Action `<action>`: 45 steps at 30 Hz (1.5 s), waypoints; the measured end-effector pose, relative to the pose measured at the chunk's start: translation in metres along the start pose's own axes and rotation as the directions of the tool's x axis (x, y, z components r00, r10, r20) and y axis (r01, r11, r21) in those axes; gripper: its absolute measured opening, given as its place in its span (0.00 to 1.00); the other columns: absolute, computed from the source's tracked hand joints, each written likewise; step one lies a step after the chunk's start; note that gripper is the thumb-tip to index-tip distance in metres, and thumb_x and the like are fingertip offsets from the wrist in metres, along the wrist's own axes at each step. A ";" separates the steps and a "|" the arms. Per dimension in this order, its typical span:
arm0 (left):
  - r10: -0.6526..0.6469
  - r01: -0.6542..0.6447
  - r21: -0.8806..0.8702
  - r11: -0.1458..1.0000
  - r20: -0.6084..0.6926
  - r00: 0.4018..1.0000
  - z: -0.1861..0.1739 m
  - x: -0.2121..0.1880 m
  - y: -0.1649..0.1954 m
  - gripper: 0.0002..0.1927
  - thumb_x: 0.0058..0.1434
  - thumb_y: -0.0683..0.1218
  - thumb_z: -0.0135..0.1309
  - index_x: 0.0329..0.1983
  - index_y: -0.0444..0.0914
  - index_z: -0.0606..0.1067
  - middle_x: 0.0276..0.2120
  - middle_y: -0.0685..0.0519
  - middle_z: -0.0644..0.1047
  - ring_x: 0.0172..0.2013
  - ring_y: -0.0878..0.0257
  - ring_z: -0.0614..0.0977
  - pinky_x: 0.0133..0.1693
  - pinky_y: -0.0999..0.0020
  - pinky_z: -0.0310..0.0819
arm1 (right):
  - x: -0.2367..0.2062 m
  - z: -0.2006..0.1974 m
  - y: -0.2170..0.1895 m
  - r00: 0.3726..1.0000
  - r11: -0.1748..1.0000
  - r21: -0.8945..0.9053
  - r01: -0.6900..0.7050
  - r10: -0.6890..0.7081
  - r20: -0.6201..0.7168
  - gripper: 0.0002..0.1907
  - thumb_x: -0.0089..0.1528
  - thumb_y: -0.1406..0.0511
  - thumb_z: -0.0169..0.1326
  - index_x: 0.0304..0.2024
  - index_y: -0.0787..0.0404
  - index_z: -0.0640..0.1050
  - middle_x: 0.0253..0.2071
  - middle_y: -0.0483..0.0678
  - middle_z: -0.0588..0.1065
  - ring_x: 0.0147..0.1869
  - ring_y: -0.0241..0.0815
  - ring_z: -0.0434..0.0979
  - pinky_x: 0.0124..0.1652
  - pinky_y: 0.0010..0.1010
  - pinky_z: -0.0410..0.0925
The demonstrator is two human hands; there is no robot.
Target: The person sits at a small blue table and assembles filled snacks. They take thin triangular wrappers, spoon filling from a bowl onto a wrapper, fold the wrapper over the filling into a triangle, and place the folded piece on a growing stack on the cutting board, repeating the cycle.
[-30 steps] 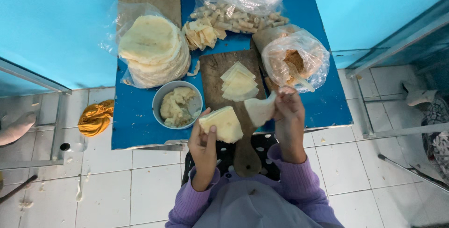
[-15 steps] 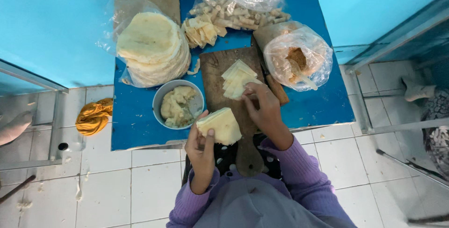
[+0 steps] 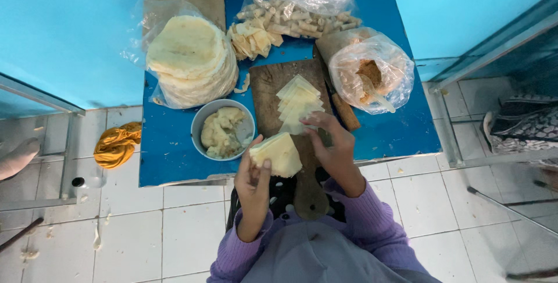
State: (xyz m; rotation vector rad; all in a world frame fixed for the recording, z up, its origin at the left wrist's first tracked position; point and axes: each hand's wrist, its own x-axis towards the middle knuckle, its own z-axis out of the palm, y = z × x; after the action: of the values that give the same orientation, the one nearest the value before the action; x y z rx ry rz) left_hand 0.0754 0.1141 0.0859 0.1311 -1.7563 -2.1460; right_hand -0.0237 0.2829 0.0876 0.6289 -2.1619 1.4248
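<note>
Wrappers in left hand: left hand (image 3: 254,172) grasps a small wad of pale triangular dough wrappers (image 3: 280,153), thumb on top and fingers curled beneath, over the table's near edge and just beside the metal bowl (image 3: 224,129).
Right hand: right hand (image 3: 329,140) rests on the near end of the fanned pile of wrappers (image 3: 299,103) on the wooden cutting board (image 3: 290,114); fingers bent and touching the lowest sheet, though whether they pinch it I cannot tell.
Filling: bowl holds a pale, lumpy paste, standing on the blue table (image 3: 168,155) between board and table edge.
Risk, held wad: sheets are thin and stacked loose; a slack thumb could let them slide apart and drop to the tiled floor (image 3: 174,230), since the hand hangs past the table edge.
Risk, fanned pile: sheets overlap closely, so a pull on one may drag several or tear a corner if they stick.
Risk, bowl: it sits near the edge and close to the left wrist; a nudge could tip it off.
Risk, neighbours: open plastic bag of brown crumbs with spoon (image 3: 372,74) stands just beside the board; a wide elbow swing could spill it.
</note>
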 end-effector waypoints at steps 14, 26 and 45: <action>-0.043 0.045 -0.012 0.999 0.152 0.987 0.016 -0.003 0.000 0.29 0.71 0.36 0.48 0.75 0.32 0.59 0.57 0.45 0.77 0.53 0.66 0.80 0.52 0.71 0.78 | -0.029 -0.014 -0.036 0.985 0.986 0.153 0.072 -0.094 0.141 0.22 0.56 0.69 0.70 0.49 0.61 0.75 0.45 0.50 0.81 0.52 0.47 0.85 0.53 0.35 0.75; -0.088 0.078 0.140 0.987 0.068 0.994 0.011 -0.004 -0.011 0.25 0.71 0.35 0.50 0.72 0.30 0.69 0.45 0.44 0.78 0.39 0.67 0.74 0.41 0.74 0.70 | -0.028 -0.021 -0.005 0.841 0.505 0.692 -0.515 0.453 0.295 0.23 0.61 0.77 0.60 0.57 0.62 0.71 0.42 0.46 0.76 0.48 0.35 0.78 0.46 0.26 0.73; -0.022 0.021 -0.017 1.000 -0.051 0.998 -0.010 0.003 0.001 0.24 0.70 0.36 0.48 0.70 0.29 0.67 0.54 0.47 0.79 0.50 0.66 0.80 0.52 0.73 0.74 | 0.008 -0.010 0.008 0.972 0.974 -0.137 0.182 -0.157 0.173 0.23 0.60 0.74 0.62 0.57 0.64 0.73 0.54 0.57 0.77 0.55 0.58 0.79 0.51 0.41 0.73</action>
State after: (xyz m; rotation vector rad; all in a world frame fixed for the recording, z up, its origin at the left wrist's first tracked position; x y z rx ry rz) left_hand 0.0757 0.1035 0.0856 0.1993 -1.7158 -2.1525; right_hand -0.0335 0.2940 0.0907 0.8749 -2.2524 1.1419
